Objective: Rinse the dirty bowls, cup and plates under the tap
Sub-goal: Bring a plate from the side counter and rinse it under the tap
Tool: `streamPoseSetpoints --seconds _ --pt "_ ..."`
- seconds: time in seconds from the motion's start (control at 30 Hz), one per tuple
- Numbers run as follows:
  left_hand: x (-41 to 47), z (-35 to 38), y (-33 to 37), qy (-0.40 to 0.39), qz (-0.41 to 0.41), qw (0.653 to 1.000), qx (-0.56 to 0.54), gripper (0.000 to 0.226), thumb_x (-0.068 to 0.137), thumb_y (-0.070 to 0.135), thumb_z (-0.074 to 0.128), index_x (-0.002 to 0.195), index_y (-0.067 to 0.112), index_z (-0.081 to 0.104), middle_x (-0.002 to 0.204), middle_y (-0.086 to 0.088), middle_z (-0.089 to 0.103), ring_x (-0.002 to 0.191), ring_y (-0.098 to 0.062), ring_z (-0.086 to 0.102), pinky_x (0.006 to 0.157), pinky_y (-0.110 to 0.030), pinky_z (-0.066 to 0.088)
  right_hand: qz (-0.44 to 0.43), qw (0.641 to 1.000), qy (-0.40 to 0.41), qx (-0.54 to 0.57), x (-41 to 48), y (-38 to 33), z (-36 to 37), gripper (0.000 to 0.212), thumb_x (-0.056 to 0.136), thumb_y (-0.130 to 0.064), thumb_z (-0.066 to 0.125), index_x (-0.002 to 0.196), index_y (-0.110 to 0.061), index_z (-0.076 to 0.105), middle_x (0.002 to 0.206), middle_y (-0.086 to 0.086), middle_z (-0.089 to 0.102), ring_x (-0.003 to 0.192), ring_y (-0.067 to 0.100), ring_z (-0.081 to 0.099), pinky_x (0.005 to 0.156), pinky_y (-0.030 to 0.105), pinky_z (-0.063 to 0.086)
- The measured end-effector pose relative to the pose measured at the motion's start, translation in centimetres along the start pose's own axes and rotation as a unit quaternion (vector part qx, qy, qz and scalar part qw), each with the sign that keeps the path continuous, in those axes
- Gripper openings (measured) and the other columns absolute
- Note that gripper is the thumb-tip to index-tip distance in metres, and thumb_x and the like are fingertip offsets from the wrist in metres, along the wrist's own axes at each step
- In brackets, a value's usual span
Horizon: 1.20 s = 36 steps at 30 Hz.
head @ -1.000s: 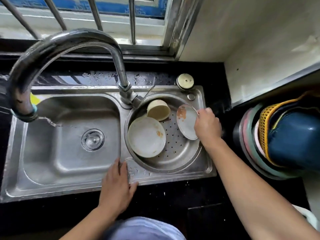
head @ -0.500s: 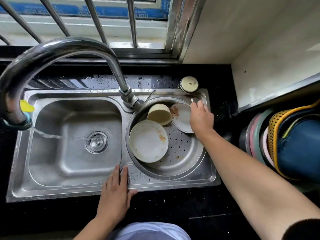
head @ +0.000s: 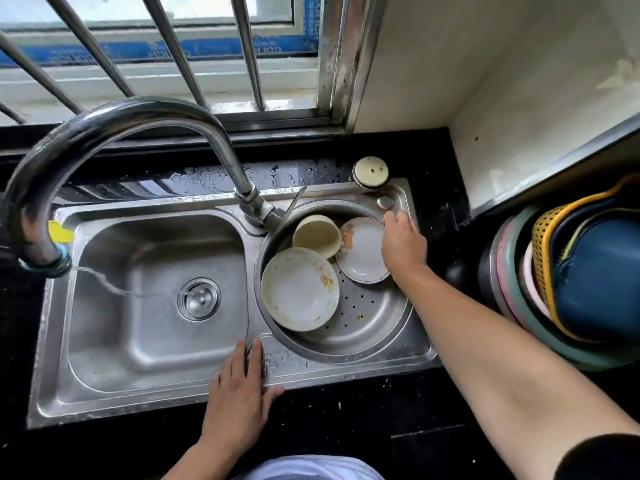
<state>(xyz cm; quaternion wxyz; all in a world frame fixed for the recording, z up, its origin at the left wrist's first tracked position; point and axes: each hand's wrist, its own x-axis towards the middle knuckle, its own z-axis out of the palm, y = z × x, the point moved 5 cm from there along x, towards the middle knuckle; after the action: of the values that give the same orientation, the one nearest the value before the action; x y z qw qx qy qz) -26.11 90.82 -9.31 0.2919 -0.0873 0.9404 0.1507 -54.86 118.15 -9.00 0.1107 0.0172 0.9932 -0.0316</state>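
In the round right basin [head: 367, 327] lie a large white plate [head: 299, 289] with an orange stain, a cream cup [head: 317, 235] on its side, and a small white plate [head: 362, 252] with a brown stain. My right hand [head: 403, 242] grips the small plate's right rim, which leans against the basin wall. My left hand [head: 239, 396] rests flat, fingers apart, on the sink's front edge between the two basins. The curved tap [head: 114, 123] arches over the left basin [head: 152, 292], and a thin stream of water runs from its spout [head: 45, 265].
A round cream lid [head: 370, 172] sits on the sink's back right corner. Stacked coloured basins and a yellow basket [head: 568, 271] stand on the dark counter at right. A window with metal bars [head: 173, 53] is behind the sink. A drain strainer [head: 198, 299] sits in the left basin.
My right hand has slid with the small plate toward the back of the round basin, and the plate now faces up more. My left hand has stayed on the sink edge.
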Motion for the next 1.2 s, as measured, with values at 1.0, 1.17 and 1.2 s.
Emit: streamPoseSetpoints --seconds 1.0,1.17,1.2 --pt "0.6 1.1 -0.7 0.006 -0.016 1.0 0.01 0.096 0.094 0.065 0.059 0.168 0.018 0.02 0.173 -0.017 0.025 0.153 -0.038 0.035 0.116 -0.053 0.039 -0.009 0.997 -0.039 -0.069 0.1 0.5 1.3 0.034 0.09 0.001 0.065 0.12 -0.012 0.055 0.124 0.012 0.061 0.111 0.029 0.066 0.078 0.038 0.054" --pt "0.7 1.0 -0.7 0.001 -0.008 1.0 0.009 0.096 0.095 0.068 0.053 0.168 0.02 0.013 0.174 -0.015 0.02 0.155 -0.035 0.031 0.118 -0.05 0.037 -0.019 0.996 -0.043 -0.082 -0.3 0.6 1.9 0.029 0.092 0.002 0.06 0.117 -0.012 0.058 0.115 0.01 0.069 0.101 0.031 0.071 0.069 0.036 0.047" --pt "0.7 1.0 -0.7 -0.003 -0.009 1.0 0.01 0.096 0.096 0.068 0.052 0.168 0.02 0.012 0.174 -0.015 0.019 0.156 -0.035 0.03 0.118 -0.05 0.037 -0.019 0.996 -0.037 -0.075 -0.6 0.6 1.8 0.026 0.093 0.001 0.059 0.116 -0.012 0.058 0.112 0.01 0.07 0.099 0.032 0.071 0.066 0.035 0.043"
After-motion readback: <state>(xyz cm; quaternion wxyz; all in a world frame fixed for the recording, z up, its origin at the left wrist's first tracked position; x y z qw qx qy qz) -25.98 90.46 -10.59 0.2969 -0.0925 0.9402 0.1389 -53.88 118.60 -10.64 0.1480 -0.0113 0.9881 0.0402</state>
